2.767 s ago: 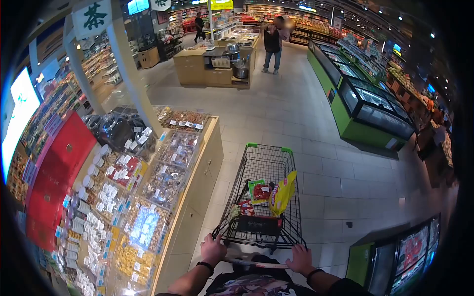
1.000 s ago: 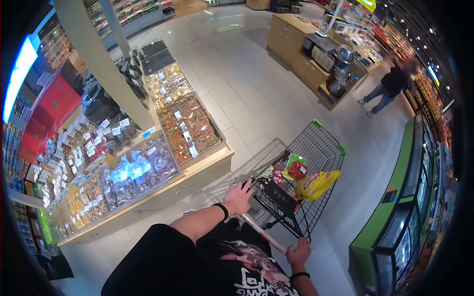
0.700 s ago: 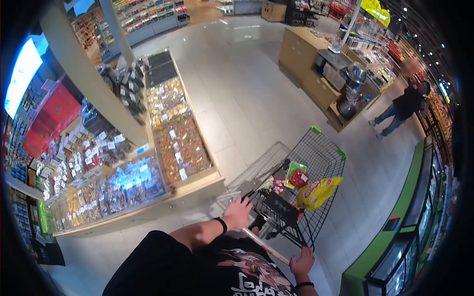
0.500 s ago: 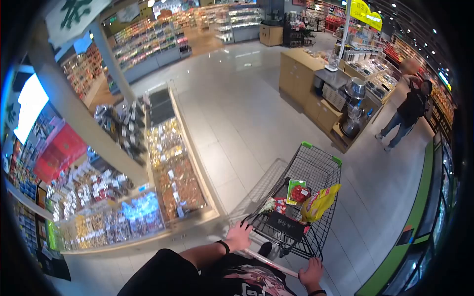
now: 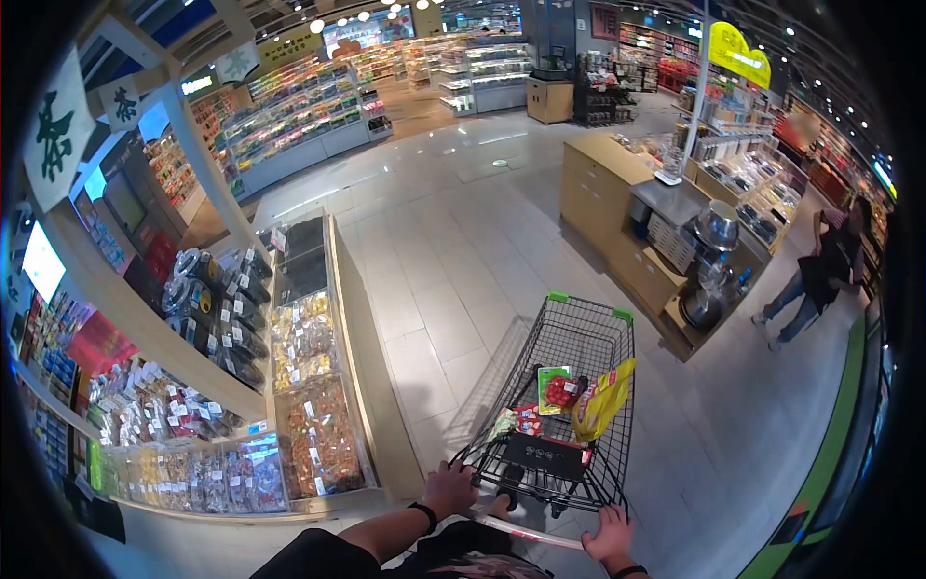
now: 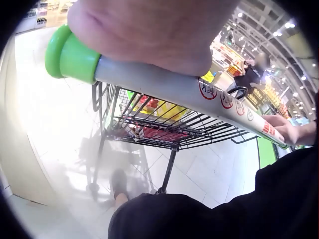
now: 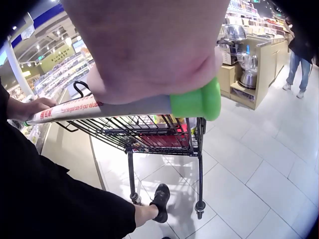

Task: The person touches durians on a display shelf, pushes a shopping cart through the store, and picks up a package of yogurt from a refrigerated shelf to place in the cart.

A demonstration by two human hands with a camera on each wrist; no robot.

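Observation:
Both hands rest on the handle [image 5: 526, 531] of a black wire shopping cart [image 5: 579, 333]. My left hand [image 5: 451, 489] lies over its left end, fingers reaching forward past the bar. My right hand [image 5: 608, 536] lies over the other end, fingers forward likewise. From beneath, the wrist views show the heel of each hand on the bar beside a green end cap [image 6: 75, 57], with no fingers wrapped under it. In the cart are a yellow bag [image 5: 603, 403], a pack of red fruit [image 5: 561, 391] on a green package, and a red-and-white packet [image 5: 528, 419].
A stand of packaged dried goods [image 5: 323, 434] runs along the left. A wooden counter [image 5: 608, 207] with metal pots stands ahead on the right, with a person [image 5: 830, 261] beyond it. A green freezer case [image 5: 820, 463] lines the right edge. Tiled floor [image 5: 453, 270] stretches ahead.
The view has swung and lifted toward the far shelves. The cart has turned from angled right to more nearly straight ahead, past the stand's corner. Both hands have stayed on the handle.

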